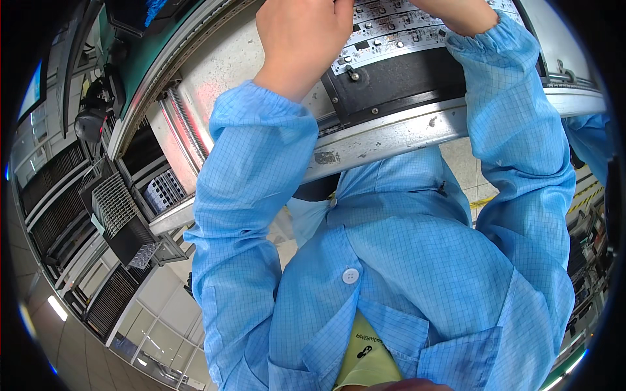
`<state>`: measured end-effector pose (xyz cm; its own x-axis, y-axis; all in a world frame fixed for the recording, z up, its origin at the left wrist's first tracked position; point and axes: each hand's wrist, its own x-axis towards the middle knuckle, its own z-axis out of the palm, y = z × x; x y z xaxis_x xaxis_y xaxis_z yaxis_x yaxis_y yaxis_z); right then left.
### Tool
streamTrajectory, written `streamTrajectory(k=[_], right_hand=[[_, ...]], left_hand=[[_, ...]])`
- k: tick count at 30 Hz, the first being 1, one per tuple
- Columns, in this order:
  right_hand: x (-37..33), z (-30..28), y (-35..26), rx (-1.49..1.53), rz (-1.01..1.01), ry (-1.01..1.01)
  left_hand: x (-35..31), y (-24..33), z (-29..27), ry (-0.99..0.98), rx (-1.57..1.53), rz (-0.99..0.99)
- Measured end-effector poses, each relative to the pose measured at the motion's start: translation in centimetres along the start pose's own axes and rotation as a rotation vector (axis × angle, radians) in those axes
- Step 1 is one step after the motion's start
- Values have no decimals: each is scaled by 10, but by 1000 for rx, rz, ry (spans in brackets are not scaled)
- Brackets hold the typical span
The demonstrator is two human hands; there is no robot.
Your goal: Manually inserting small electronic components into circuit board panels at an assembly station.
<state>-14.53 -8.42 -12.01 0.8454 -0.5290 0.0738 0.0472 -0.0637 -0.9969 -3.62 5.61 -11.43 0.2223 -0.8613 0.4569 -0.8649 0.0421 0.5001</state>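
Observation:
My left hand (303, 40) reaches to the top edge, its back toward me. The thumb lies close against the hand, and the fingertips are cut off, so their grip is hidden. Beside it, white circuit board strips (391, 40) with small dark and metallic parts lie in rows on a black fixture plate (404, 81). Only the wrist side of my right hand (460, 14) shows, over the right part of the boards; its fingers are out of view. Neither hand shows what it holds, if anything. Blue gridded sleeves cover both forearms.
A worn metal rail (398, 133) runs along the machine's near edge, between the fixture and my body. Left of it are a spring-like rod (186, 127) and a dark slotted rack (117, 212). More black racks (55, 225) stand farther left. Another blue sleeve (589, 140) appears at right.

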Motion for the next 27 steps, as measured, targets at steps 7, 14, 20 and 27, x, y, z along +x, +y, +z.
streamTrajectory(k=[7, 14, 20, 27], right_hand=[[1, -2, 3, -26, -19, -9], [1, -2, 0, -11, -23, -16], [1, -1, 0, -36, -22, -18], [1, -2, 0, -32, -19, -11]], left_hand=[[-1, -1, 1, 17, -9, 14], [0, 0, 1, 8, -11, -6], [-11, -23, 7, -119, 223, -65], [-1, -2, 4, 37, -12, 29]])
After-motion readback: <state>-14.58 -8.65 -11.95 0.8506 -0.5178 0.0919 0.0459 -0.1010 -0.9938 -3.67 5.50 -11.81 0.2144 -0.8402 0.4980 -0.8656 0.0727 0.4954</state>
